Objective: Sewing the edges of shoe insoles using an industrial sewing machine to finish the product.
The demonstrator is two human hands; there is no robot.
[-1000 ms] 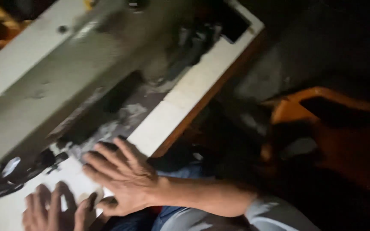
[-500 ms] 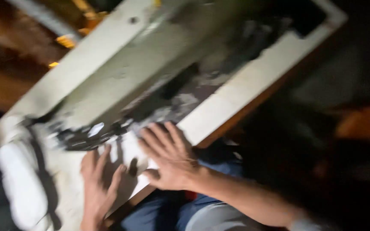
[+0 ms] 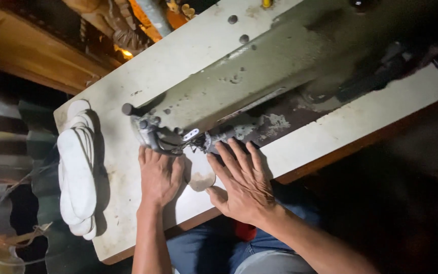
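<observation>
My left hand lies flat on the white sewing table, fingers together, pressing on a small pale piece of material just below the needle end of a grey-green sewing machine. My right hand rests flat beside it with fingers spread, touching the same piece on its right side. The piece runs up under the machine's presser foot area. Neither hand grips anything.
A stack of white oval pieces lies at the table's left end. The table's wooden front edge runs above my blue-trousered legs. Wooden boards and clutter sit beyond the table at top left.
The view has swung right and sharpened, so the table's left end and the white stack show fully. Both hands stay flat by the needle, now slightly further apart.
</observation>
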